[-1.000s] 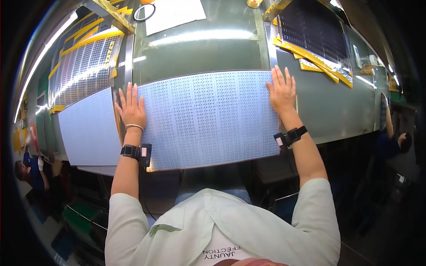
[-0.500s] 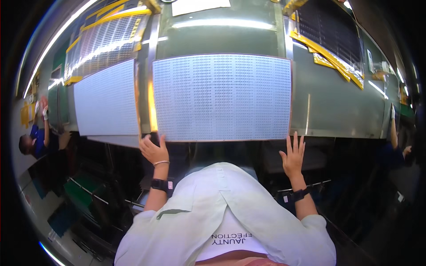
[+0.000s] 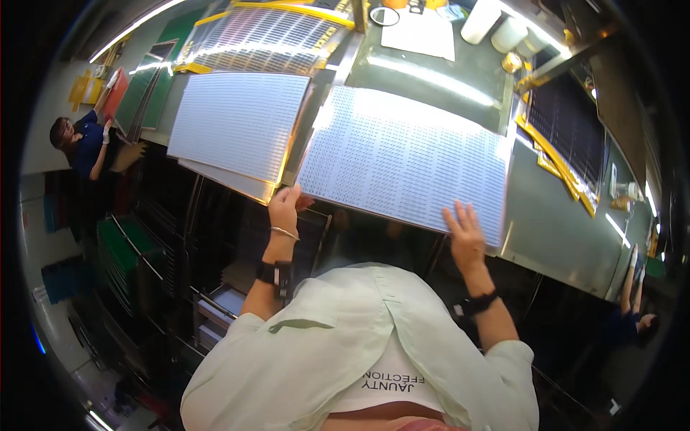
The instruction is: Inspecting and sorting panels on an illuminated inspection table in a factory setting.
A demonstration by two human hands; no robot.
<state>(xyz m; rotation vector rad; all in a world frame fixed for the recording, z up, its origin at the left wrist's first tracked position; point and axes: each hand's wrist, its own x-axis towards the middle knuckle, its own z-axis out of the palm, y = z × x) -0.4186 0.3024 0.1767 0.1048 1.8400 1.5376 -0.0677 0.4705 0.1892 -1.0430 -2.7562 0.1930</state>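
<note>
In front of me a white rectangular panel [image 3: 402, 158] printed with rows of small dark marks lies on the grey-green table [image 3: 553, 248]. My left hand [image 3: 285, 215] is at its near left corner, thumb by the top edge and fingers curled at the underside. Flat on the panel's near right part rests my right hand [image 3: 467, 235], its fingers stretched out and holding nothing. To the left is a stack of similar white panels [image 3: 237, 126], the lower one sticking out at the near edge.
Yellow-framed screens stand behind the stack [image 3: 259, 39] and at the right [image 3: 564, 136]. White bottles [image 3: 480, 20] and a paper sheet [image 3: 418, 34] are at the back. One co-worker [image 3: 90, 144] handles boards at far left; another [image 3: 632, 316] is at far right.
My view has turned, so the table now slants down to the right. My left hand has taken hold of the panel's near left corner; my right hand has moved onto its surface.
</note>
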